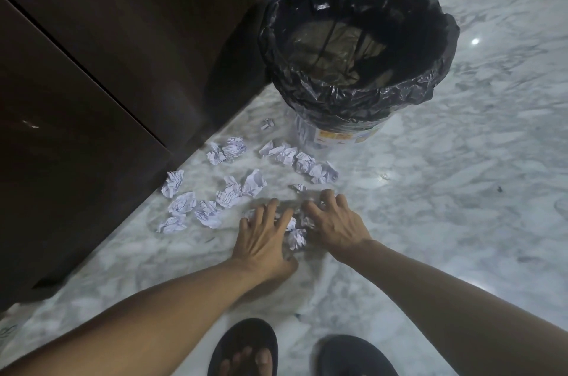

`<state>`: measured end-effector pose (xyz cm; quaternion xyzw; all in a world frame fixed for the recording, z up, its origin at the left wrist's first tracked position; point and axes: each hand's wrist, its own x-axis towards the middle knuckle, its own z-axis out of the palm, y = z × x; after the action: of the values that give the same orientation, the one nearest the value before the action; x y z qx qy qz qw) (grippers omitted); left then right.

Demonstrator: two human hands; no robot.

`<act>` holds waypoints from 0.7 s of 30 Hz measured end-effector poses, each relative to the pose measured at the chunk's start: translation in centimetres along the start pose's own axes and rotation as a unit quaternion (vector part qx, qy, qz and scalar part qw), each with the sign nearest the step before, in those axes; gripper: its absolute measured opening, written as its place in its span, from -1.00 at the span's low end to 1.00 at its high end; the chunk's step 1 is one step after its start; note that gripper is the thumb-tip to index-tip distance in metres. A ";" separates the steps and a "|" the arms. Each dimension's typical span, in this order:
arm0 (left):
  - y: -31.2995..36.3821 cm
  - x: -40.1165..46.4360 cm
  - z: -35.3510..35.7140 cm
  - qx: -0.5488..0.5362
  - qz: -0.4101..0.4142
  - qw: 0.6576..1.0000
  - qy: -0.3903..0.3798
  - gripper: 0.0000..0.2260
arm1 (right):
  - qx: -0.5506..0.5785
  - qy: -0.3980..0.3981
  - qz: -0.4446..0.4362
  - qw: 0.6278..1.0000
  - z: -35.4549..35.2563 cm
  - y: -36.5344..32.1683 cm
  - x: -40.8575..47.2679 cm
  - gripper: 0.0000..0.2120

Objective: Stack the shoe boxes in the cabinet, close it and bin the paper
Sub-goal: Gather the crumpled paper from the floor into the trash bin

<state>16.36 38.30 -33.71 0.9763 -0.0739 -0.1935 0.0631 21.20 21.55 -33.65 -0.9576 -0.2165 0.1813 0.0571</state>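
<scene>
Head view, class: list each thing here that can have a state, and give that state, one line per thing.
Cabinet doors: shut.
Bin: upright, open-topped, lined with a black bag, no paper visible inside.
Paper balls: crumpled, scattered on the marble floor in front of the bin.
Left hand: fingers spread, pressing onto paper balls.
Right hand: fingers spread, gathering the same small heap.
Sandals: worn, flat on the floor.

Crumpled white paper balls (228, 194) litter the marble floor. At their 1 o'clock stands the black-lined bin (358, 49), open; the dark cabinet (92, 74) at 10 is shut
</scene>
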 end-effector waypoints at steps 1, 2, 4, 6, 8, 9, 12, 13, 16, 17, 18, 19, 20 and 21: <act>0.2 0.0 0.1 0.002 -0.004 1.000 -0.001 -0.13 | 0.005 0.002 0.001 1.000 -0.1 0.0 0.0 -0.53; 0.3 0.0 0.2 0.008 -0.010 1.000 0.000 -0.09 | 0.010 0.002 0.002 1.000 -0.1 0.1 0.0 -0.54; 0.5 0.1 0.3 0.016 -0.022 1.000 0.009 -0.19 | 0.017 0.007 0.006 1.000 -0.1 0.3 0.0 -0.55; 0.6 0.3 0.4 0.016 -0.029 0.999 0.027 -0.42 | 0.018 0.008 0.010 1.000 0.0 0.8 0.0 -0.57; 0.2 0.5 0.6 0.028 -0.021 0.999 0.037 -0.55 | 0.018 0.007 0.011 1.000 0.0 1.2 -0.2 -0.58; -0.2 0.6 0.8 0.030 -0.012 0.999 0.040 -0.59 | 0.016 0.007 0.009 1.000 -0.1 1.3 -0.3 -0.58; -1.6 0.4 1.1 0.037 0.046 0.996 0.062 -0.64 | 0.029 0.002 -0.002 1.000 -0.8 1.6 -0.7 -0.63; -2.3 0.2 1.2 0.036 0.060 0.994 0.080 -0.58 | 0.044 0.001 -0.003 0.999 -1.1 1.6 -0.8 -0.63; -3.7 -0.2 1.1 0.018 0.092 0.988 0.126 -0.51 | 0.076 0.044 -0.010 0.996 -2.0 1.6 -1.1 -0.69; -3.8 -0.1 0.6 0.021 0.101 0.983 0.150 -0.53 | 0.083 0.063 -0.011 0.995 -2.7 1.5 -1.1 -0.69; -3.8 0.0 -0.2 0.013 0.106 0.978 0.177 -0.55 | 0.088 0.086 -0.017 0.992 -3.6 1.3 -1.1 -0.69; -3.5 0.4 -1.3 -0.002 0.104 0.974 0.203 -0.58 | 0.094 0.116 -0.029 0.988 -4.9 0.9 -1.1 -0.67; -3.1 0.7 -2.8 -0.025 0.097 0.968 0.230 -0.62 | 0.102 0.152 -0.047 0.982 -6.4 0.5 -1.3 -0.64; -2.6 1.0 -4.4 -0.055 0.095 0.959 0.261 -0.65 | 0.115 0.196 -0.064 0.972 -8.1 0.1 -1.4 -0.60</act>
<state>19.32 41.12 -30.44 0.9764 -0.1362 0.0714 0.1515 23.04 20.60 -25.66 -0.9456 -0.2396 0.0100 0.2196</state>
